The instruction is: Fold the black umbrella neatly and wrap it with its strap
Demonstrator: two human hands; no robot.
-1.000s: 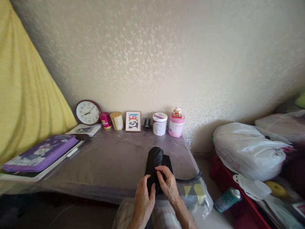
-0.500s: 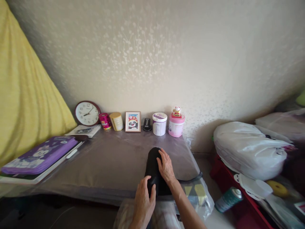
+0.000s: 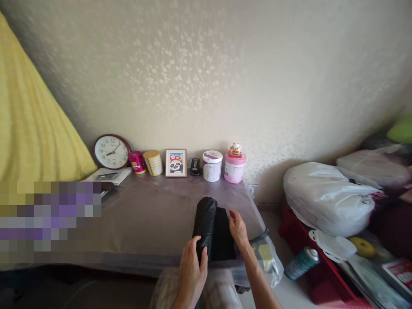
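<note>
A black roll of plastic bags (image 3: 205,221) lies on the grey-brown table (image 3: 151,214) near its front right edge. A flat black sheet (image 3: 222,238) unrolled from it spreads to the right. My left hand (image 3: 192,270) is closed around the near end of the roll. My right hand (image 3: 237,227) rests flat on the right edge of the black sheet, fingers stretched out.
Along the wall stand a wall clock (image 3: 111,151), two small tins (image 3: 145,162), a panda picture frame (image 3: 176,163), a white jar (image 3: 211,165) and a pink jar (image 3: 234,167). A white plastic bag (image 3: 328,195) lies on a red bin at right, with a green can (image 3: 298,263) beside it.
My right hand slid from the top of the roll to the right, onto the flat sheet, which now lies wider. The left hand stayed on the roll's near end.
</note>
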